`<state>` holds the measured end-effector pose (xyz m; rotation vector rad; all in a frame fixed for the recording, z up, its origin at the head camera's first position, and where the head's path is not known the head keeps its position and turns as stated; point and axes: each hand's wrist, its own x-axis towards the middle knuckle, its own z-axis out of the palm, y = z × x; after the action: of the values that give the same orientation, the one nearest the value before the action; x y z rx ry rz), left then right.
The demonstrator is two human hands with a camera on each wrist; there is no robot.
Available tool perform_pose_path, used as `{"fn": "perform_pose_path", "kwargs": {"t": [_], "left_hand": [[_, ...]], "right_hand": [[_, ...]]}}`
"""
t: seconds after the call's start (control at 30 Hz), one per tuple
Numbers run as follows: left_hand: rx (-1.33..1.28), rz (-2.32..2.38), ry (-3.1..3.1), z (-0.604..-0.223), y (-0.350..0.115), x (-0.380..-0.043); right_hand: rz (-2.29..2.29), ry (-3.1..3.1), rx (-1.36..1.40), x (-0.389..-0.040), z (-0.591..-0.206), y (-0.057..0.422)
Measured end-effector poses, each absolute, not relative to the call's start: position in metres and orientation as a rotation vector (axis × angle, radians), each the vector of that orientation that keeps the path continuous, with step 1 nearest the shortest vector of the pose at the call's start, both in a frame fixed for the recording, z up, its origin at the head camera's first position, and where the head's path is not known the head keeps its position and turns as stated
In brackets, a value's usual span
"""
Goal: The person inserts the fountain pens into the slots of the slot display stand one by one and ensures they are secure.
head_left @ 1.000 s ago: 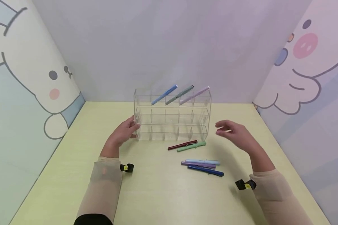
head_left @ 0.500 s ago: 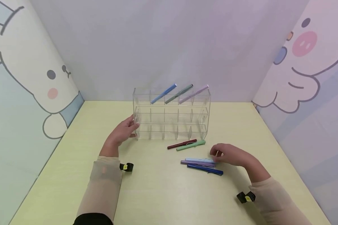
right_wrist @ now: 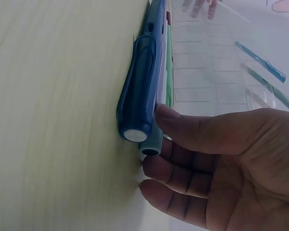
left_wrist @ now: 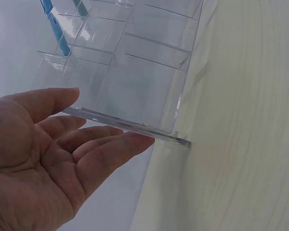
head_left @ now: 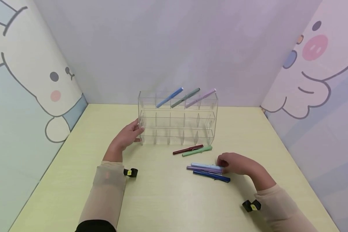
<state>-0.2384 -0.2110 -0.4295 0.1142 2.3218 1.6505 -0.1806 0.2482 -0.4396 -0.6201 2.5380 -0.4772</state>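
Note:
My left hand (head_left: 127, 137) grips the left side panel of a clear acrylic pen rack (head_left: 177, 121), thumb on one face and fingers on the other in the left wrist view. My right hand (head_left: 237, 164) is low over the table, its curled fingers and thumb at the right ends of a light blue pen (head_left: 204, 165) and a purple pen (head_left: 203, 169). A dark blue pen (head_left: 210, 176) lies alongside, nearest the body. In the right wrist view, the thumb (right_wrist: 197, 130) overlaps the pens beside the dark blue cap; I cannot tell whether a pen is pinched.
A dark red pen (head_left: 187, 149) and a green pen (head_left: 196, 151) lie just before the rack. A blue pen (head_left: 169, 97), a grey-green pen (head_left: 185, 98) and a lilac pen (head_left: 201, 98) lean in its top row. Printed walls surround the pale table (head_left: 156, 199).
My right hand has come down and toward the body, from right of the rack to the ends of the three pens. The left hand stays on the rack; the pens have not moved.

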Motion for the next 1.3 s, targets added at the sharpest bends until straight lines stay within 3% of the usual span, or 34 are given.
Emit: {"fn": "perform_pose_path", "kwargs": {"t": [0.8,1.3], "left_hand": [[0.11,1.665,2.313,-0.431,-0.21,-0.237],[0.108,1.666,2.317,-0.428,-0.21,-0.238]], "right_hand": [[-0.402,2.636,-0.659,-0.18,-0.435,0.249],[-0.888,2.611,-0.674,-0.198,-0.403,0.253]]}}
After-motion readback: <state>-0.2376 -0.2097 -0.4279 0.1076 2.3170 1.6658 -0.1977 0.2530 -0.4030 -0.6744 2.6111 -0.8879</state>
